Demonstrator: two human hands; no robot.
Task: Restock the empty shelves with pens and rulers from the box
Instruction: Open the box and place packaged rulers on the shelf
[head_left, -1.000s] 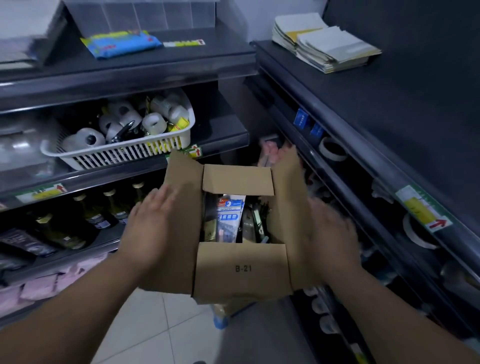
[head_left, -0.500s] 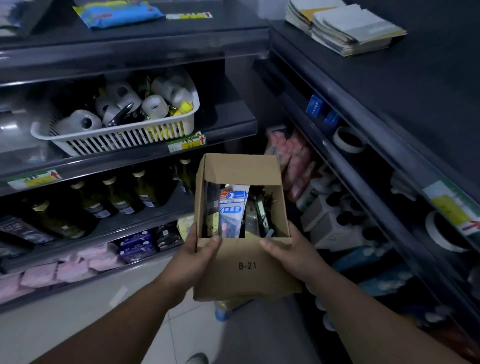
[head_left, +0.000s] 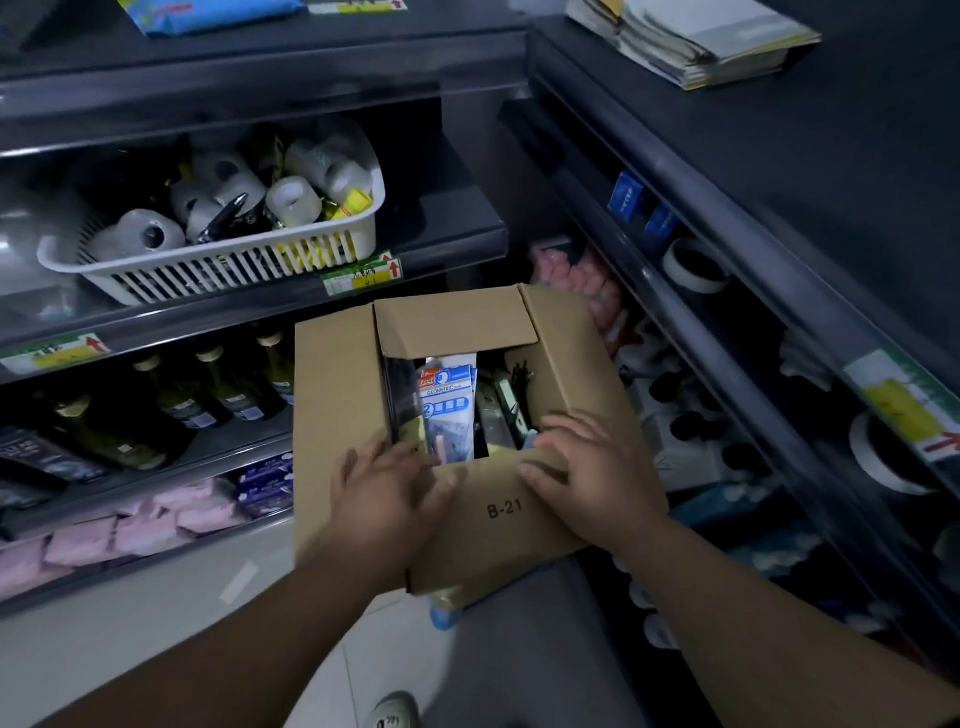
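The cardboard box (head_left: 498, 525) marked B-21 is in front of the person, flaps spread, in the corner where the shelves meet, below the white basket (head_left: 234, 265) of tape rolls. The right hand (head_left: 587, 478) grips the near flap, fingers curled over its edge. The left hand (head_left: 389, 493) lies on the near left corner, too blurred to tell whether it grips. A blue ruler packet (head_left: 448, 410) stands inside.

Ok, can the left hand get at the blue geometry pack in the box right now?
Probably yes. The box is open on top, the blue geometry pack stands exposed in the opening, and the left hand rests on the near flap just beside it.
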